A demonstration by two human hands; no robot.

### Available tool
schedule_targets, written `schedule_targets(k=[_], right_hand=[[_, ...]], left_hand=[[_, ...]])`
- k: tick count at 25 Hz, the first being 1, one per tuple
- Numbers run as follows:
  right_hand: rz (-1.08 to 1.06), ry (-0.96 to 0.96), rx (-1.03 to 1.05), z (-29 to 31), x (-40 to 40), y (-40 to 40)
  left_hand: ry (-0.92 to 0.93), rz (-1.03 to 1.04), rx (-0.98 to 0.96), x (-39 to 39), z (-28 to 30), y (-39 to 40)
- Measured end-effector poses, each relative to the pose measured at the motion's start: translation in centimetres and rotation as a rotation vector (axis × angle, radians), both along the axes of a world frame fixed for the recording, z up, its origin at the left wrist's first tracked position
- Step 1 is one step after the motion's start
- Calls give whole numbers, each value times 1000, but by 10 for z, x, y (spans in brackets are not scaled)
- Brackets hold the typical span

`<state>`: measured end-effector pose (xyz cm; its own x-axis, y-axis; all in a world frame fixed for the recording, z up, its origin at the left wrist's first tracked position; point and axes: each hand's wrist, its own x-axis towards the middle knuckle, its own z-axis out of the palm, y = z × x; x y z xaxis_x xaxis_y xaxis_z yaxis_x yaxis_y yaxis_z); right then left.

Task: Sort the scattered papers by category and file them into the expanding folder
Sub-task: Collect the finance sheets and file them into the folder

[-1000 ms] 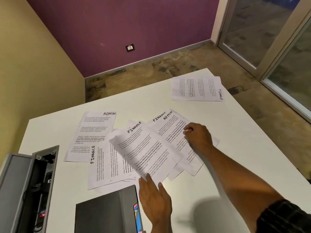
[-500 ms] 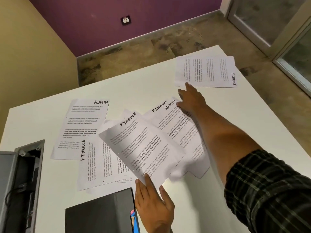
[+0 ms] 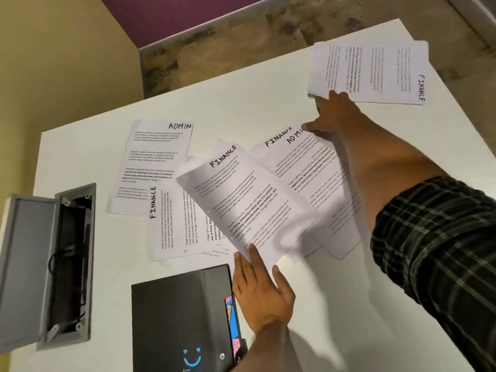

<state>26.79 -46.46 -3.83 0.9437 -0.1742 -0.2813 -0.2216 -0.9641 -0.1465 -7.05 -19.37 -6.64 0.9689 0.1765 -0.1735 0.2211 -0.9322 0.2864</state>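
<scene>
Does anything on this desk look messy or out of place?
Yes. The papers lie fanned and overlapping at odd angles, FINANCE and ADMIN sheets mixed. One FINANCE sheet sits apart at the far corner, overhanging the table edge. A cable hatch in the desktop stands open.

White table (image 3: 268, 84) with papers spread out. Left hand (image 3: 261, 287) pinching a lifted FINANCE sheet (image 3: 241, 200) by its near edge, thumb on top. Right hand (image 3: 331, 112) stretched far out, fingers under the near corner of the far FINANCE sheet (image 3: 375, 73), that corner raised. ADMIN sheet (image 3: 155, 162) flat on the left. Black expanding folder (image 3: 182, 315) near the left hand. Open grey hatch (image 3: 51, 261) in the table.
</scene>
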Motion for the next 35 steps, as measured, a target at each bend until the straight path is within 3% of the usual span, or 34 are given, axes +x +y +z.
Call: schedule_targets(k=[5,7,12,15,18,23,28,32,35], right_hand=[[-68,22,-1,3,6,3],[-137,-57,47,7,-1,7],[-155,-715,64,8,-53,36],[-103,-980,312,-2,-120,71],[-167,-939,698,-14,-186,106],[-390,-811,1034,-23,-231,131],[-516,-704,820,-41,-235,139],[-306,-769,645,-59,-233,148],[-302,-678,664,-60,-229,151]], left_hand=[[-9,6,-2,-1,-1,1],[-17,3,2,-2,-3,2],[-41,2,-4,-3,-6,2],[-40,-2,5,-3,-6,2],[-33,8,10,-2,-7,2],[-34,18,10,-4,-9,1],[-72,34,1,-7,-14,2],[-107,23,-23,-7,-16,1],[-114,68,-33,-8,-16,1]])
